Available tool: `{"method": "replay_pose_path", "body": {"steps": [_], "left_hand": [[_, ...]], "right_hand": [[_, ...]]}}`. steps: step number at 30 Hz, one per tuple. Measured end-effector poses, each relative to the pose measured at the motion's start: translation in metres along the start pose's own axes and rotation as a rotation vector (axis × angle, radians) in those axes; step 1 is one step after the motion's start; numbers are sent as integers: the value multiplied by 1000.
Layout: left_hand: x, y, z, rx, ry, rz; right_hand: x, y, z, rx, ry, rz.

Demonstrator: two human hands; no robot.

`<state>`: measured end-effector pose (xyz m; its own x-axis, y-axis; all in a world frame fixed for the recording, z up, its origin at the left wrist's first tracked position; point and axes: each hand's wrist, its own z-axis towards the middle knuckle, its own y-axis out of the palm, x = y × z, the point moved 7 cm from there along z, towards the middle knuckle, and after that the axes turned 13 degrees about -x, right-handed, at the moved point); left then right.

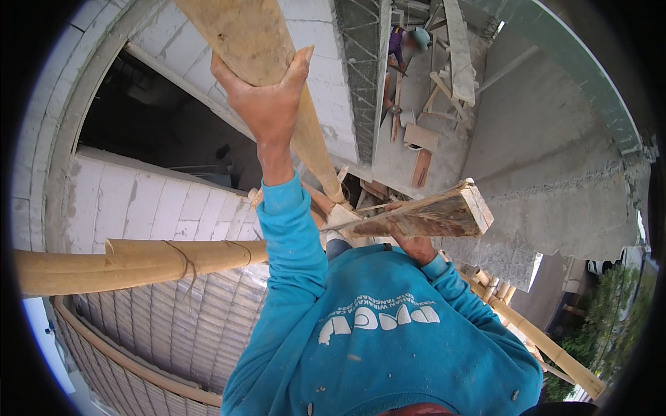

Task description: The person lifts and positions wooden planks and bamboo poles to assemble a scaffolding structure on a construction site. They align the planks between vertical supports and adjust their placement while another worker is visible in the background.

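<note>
Two bare hands of a person in a blue long-sleeved top work high among masonry and bamboo. The left hand (267, 111), arm raised, is wrapped around a thick bamboo pole (239, 31), its thumb on one side and its fingers on the other. The pole slants down from the upper border of the view to a point just beyond the torso. The right hand (416, 246), low and close to the chest, holds a rough wooden plank (433, 213); the plank lies across this hand and hides part of the fingers, its pale sawn end facing outward to the right. To the person's left runs a horizontal bamboo pole (142, 269), bound with thin cord (187, 263), above a tiled roof (159, 333) with a curved edge. Beyond it, walls of pale blocks (146, 197) border a dark opening (166, 128). Below and ahead, near the far edge of a concrete floor (388, 149), a co-worker (395, 45) in purple and a light helmet is beside timber boards (459, 55). On the right rises a grey concrete wall (541, 139); further bamboo poles (555, 353) extend past the right elbow, near green foliage (603, 326).
</note>
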<state>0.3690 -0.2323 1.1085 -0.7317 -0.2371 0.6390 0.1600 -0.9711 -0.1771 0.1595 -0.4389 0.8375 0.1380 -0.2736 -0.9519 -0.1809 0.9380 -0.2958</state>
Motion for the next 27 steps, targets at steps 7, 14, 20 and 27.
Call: {"method": "replay_pose_path", "body": {"steps": [7, 14, 20, 27], "left_hand": [[4, 1, -3, 3, -72, -65], [4, -1, -3, 5, -46, -37], [2, -1, -3, -1, -40, 0], [4, -1, -2, 8, -47, -38]], "right_hand": [[-8, -4, -1, 27, 23, -5], [0, -2, -3, 21, 22, -48], [-3, -2, -1, 25, 43, 16], [-2, -3, 0, 15, 33, 15]]}}
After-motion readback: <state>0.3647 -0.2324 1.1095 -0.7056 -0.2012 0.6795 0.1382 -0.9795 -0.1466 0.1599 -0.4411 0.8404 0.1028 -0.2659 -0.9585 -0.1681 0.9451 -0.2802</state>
